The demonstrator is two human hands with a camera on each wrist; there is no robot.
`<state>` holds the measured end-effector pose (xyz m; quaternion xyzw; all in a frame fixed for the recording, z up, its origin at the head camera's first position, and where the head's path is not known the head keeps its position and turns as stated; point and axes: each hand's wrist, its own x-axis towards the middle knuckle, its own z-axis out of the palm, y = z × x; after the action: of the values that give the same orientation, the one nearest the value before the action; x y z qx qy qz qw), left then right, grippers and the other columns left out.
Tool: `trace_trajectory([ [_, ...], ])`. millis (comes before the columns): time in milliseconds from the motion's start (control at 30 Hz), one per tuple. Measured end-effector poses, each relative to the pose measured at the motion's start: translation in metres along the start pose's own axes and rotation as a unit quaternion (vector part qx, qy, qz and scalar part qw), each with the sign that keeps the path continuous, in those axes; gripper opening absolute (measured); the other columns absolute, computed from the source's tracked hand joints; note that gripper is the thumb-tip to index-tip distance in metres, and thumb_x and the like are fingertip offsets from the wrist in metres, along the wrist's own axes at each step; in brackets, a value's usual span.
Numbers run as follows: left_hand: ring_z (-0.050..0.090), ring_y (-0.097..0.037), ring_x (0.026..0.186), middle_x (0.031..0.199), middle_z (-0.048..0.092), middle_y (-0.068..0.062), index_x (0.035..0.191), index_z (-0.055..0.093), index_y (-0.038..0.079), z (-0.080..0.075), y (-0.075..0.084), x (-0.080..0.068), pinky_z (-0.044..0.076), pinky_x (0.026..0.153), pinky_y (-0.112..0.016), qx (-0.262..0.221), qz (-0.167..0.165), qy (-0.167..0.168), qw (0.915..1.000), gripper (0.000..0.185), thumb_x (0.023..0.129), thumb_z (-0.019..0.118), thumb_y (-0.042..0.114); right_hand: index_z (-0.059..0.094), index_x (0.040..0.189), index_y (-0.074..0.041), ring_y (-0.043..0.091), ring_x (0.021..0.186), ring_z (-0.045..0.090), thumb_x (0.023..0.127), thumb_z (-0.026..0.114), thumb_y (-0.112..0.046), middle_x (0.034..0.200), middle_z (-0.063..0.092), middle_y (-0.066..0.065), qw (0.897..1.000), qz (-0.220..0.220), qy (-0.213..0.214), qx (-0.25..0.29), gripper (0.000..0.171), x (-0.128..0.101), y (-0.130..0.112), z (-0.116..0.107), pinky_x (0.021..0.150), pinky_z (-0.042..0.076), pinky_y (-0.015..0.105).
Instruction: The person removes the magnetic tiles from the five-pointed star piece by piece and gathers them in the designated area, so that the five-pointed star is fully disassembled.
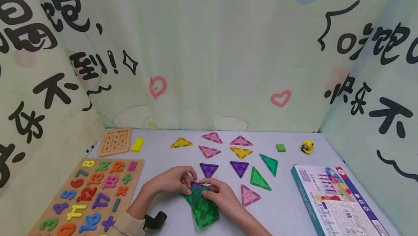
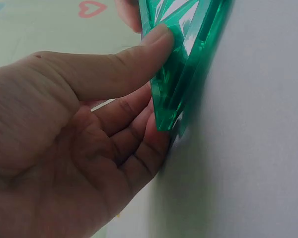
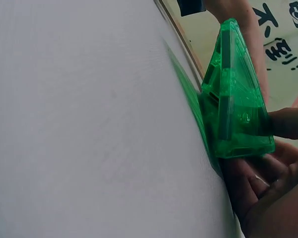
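Observation:
A stack of green translucent triangle tiles (image 1: 203,208) lies on the grey table (image 1: 287,210) near the front edge. Both hands grip its far tip, where a purple tile (image 1: 197,184) peeks out. My left hand (image 1: 177,182) pinches the stack from the left; in the left wrist view its thumb (image 2: 139,54) presses the green tiles (image 2: 188,64) and its fingers curl beneath. My right hand (image 1: 217,192) holds the stack from the right. In the right wrist view the green stack (image 3: 236,104) stands tilted off the table over the right hand's fingers (image 3: 265,173).
Loose triangle tiles are spread behind the hands: pink (image 1: 249,195), green (image 1: 258,179), purple (image 1: 239,168), yellow (image 1: 241,152). A number puzzle board (image 1: 88,196) lies left and a printed box (image 1: 333,201) right. A sliding puzzle (image 1: 115,141), small blocks (image 1: 137,144) and a yellow toy (image 1: 307,146) sit at the back.

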<state>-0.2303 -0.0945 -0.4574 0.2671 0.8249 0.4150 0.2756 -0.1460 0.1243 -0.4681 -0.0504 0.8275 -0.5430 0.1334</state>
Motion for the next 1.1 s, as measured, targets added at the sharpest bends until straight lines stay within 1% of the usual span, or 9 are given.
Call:
trace_trajectory([
  [133,0.06,-0.015,0.072,0.078,0.067,-0.002,0.1,0.058,0.01,-0.001,-0.001,0.0,0.048,0.072,-0.031,-0.023,0.002,0.007,0.9997,0.03,0.08,0.079,0.001,0.068,0.122,-0.022,0.015,0.095,0.059,0.092,0.067,-0.029,0.11,0.072,0.005,1.0,-0.023,0.001,0.001,0.031,0.0,0.001,-0.001,0.086,0.048,0.037],
  [267,0.061,-0.015,0.072,0.079,0.067,-0.003,0.099,0.056,0.008,-0.002,-0.002,0.0,0.049,0.071,-0.03,-0.036,0.004,0.009,0.9993,0.031,0.08,0.079,0.0,0.071,0.119,-0.02,0.016,0.106,0.062,0.093,0.067,-0.028,0.123,0.071,0.004,0.999,-0.038,-0.007,0.005,0.028,0.0,0.002,-0.002,0.092,0.049,0.039],
  [400,0.061,-0.015,0.073,0.08,0.067,-0.002,0.096,0.057,0.006,-0.004,-0.001,-0.002,0.05,0.072,-0.029,-0.033,0.013,0.01,0.9993,0.028,0.079,0.079,0.0,0.072,0.116,-0.016,0.013,0.105,0.064,0.091,0.07,-0.027,0.117,0.074,0.005,0.999,-0.028,-0.005,0.015,0.027,0.001,0.002,-0.003,0.091,0.051,0.035],
  [600,0.059,-0.014,0.075,0.08,0.065,0.001,0.089,0.064,0.009,-0.011,-0.006,-0.006,0.051,0.073,-0.028,-0.008,0.034,0.019,0.9992,0.018,0.081,0.08,0.005,0.069,0.116,-0.007,0.008,0.089,0.066,0.087,0.073,-0.019,0.101,0.076,0.009,0.999,-0.011,-0.004,0.044,0.031,0.002,0.003,0.0,0.078,0.052,0.024],
  [700,0.058,-0.015,0.075,0.08,0.065,0.001,0.087,0.066,0.01,-0.016,-0.011,-0.007,0.051,0.073,-0.027,-0.009,0.038,0.034,0.9987,0.014,0.082,0.079,0.007,0.069,0.114,-0.004,0.007,0.081,0.064,0.086,0.073,-0.014,0.096,0.076,0.01,0.999,-0.01,0.0,0.053,0.029,0.002,0.004,0.0,0.072,0.051,0.022],
  [800,0.058,-0.016,0.077,0.082,0.064,-0.001,0.089,0.066,0.011,-0.022,-0.016,-0.008,0.05,0.073,-0.028,-0.016,0.035,0.066,0.997,0.013,0.084,0.078,0.01,0.069,0.112,-0.004,0.008,0.076,0.061,0.086,0.072,-0.01,0.093,0.075,0.012,0.998,-0.01,0.001,0.057,0.027,0.003,0.006,0.0,0.067,0.048,0.023],
  [900,0.057,-0.018,0.079,0.083,0.063,-0.002,0.09,0.065,0.011,-0.029,-0.017,-0.008,0.049,0.073,-0.03,-0.008,0.02,0.121,0.9924,0.013,0.085,0.078,0.012,0.069,0.112,-0.005,0.008,0.075,0.059,0.086,0.071,-0.009,0.091,0.075,0.011,0.998,-0.009,-0.003,0.057,0.027,0.004,0.007,0.0,0.067,0.048,0.023],
  [1033,0.055,-0.017,0.08,0.083,0.062,-0.002,0.089,0.066,0.011,-0.034,-0.017,0.0,0.049,0.073,-0.028,0.011,-0.025,0.21,0.9774,0.011,0.086,0.077,0.01,0.069,0.113,-0.006,0.008,0.076,0.06,0.087,0.071,-0.01,0.092,0.075,0.01,0.998,-0.011,-0.014,0.056,0.027,0.004,0.006,0.0,0.071,0.049,0.023],
  [1100,0.055,-0.017,0.079,0.082,0.062,-0.002,0.089,0.066,0.011,-0.035,-0.018,0.007,0.049,0.071,-0.027,0.023,-0.046,0.244,0.9683,0.011,0.086,0.076,0.01,0.069,0.113,-0.006,0.008,0.075,0.06,0.087,0.071,-0.011,0.091,0.076,0.011,0.998,-0.014,-0.018,0.056,0.027,0.003,0.006,0.0,0.072,0.049,0.023],
])
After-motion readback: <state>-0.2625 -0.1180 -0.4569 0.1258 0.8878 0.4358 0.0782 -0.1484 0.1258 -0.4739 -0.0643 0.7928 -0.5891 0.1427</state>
